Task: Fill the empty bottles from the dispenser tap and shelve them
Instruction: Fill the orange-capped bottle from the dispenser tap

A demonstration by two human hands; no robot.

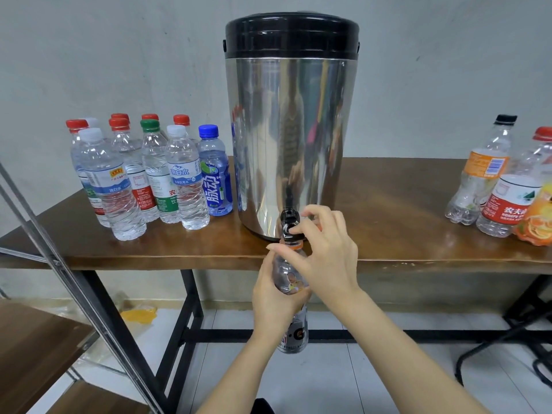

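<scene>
Curled around the sports bottle (294, 333), the left hand (273, 297) holds it upright, mouth just under the tap (289, 221). The right hand (325, 252) pinches the tap lever. The steel dispenser (289, 130) stands on a brown wooden table (388, 198) against a grey wall (119, 55). Capped bottles (143, 174) cluster left of the dispenser, other bottles (493, 186) right of it. White floor tiles (328, 383) lie below.

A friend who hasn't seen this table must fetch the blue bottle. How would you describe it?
Find the steel dispenser on the wooden table, then the group of capped bottles to its left. The blue bottle stands nearest the dispenser: the only one with a blue cap and blue label, among red, white and green caps.
</scene>
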